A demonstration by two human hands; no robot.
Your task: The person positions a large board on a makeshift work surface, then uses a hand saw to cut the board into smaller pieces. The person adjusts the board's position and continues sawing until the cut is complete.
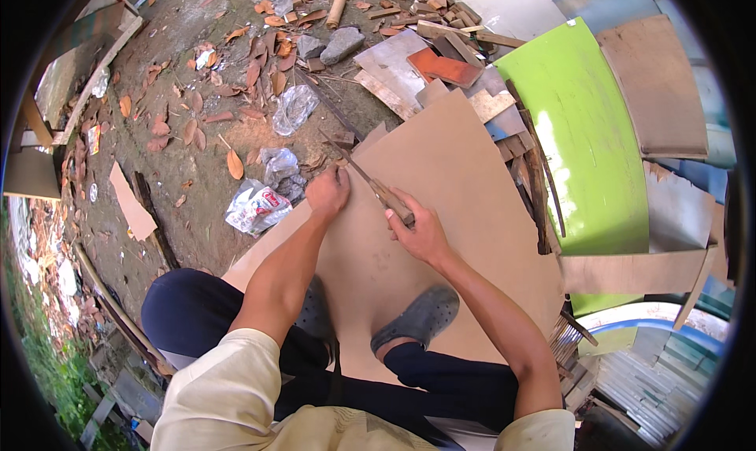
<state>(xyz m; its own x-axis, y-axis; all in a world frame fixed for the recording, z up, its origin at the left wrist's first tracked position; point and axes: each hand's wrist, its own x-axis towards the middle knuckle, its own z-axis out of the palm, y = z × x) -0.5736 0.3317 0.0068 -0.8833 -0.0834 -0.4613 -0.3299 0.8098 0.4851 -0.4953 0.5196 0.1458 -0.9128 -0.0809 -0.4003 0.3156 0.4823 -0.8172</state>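
A large brown board (441,168), flat and thin, lies beneath me, with my feet in dark clogs (421,317) standing on it. My right hand (421,232) is wrapped round the wooden handle of a long, narrow-bladed hand tool (364,175). Its dark blade points away and to the left, over the board's far left edge; whether it has teeth cannot be made out. Close by the blade, my left hand (327,191) is closed in a fist at that edge. Its curled fingers hide whatever they may grip.
Right of the board, a bright green panel (579,128) leans among other sheets and wood offcuts (453,69). Crumpled plastic bags (258,207) lie on the dirt to the left. Farther off are a grey stone (342,46) and dry leaves (268,53).
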